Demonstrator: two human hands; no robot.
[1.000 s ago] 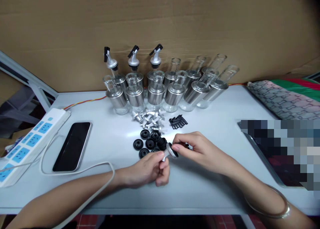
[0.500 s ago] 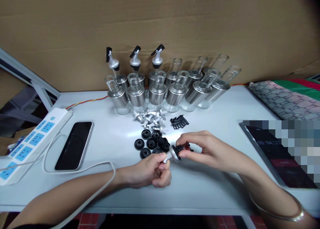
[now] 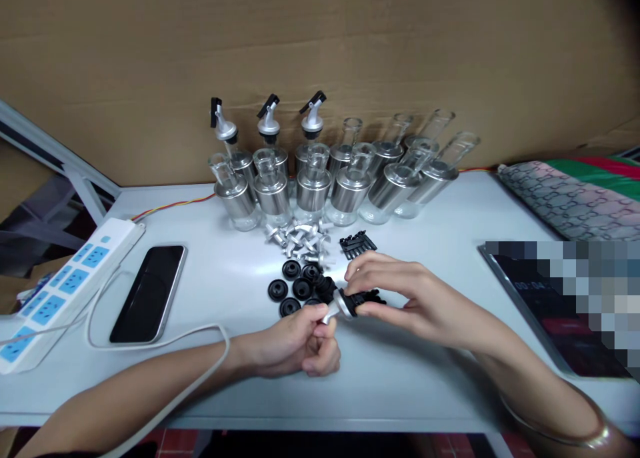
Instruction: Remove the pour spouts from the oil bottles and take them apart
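Between thumb and fingers, my left hand (image 3: 313,345) grips the narrow end of a silver bottle pourer (image 3: 336,308). My right hand (image 3: 400,295) pinches the black ribbed stopper (image 3: 354,299) on the pourer's wide end; the fingers partly cover it. Just behind lie several loose black round stoppers (image 3: 301,288). Farther back is a heap of silver pourer spouts (image 3: 303,238). A group of small black levers (image 3: 358,243) sits to its right, and more black pieces (image 3: 373,297) show beneath my right hand.
Several glass bottles with steel sleeves (image 3: 313,188) stand in rows at the back. Three rear ones carry pourers with black levers (image 3: 313,115). A phone (image 3: 149,295) and power strip (image 3: 65,285) lie left, with a white cable (image 3: 220,328) over my left forearm. At right is a tablet-like device (image 3: 540,311).
My right-hand fingers have shifted slightly left and closer around the stopper, against the pourer's silver flange. My left hand keeps its grip, nearly still.
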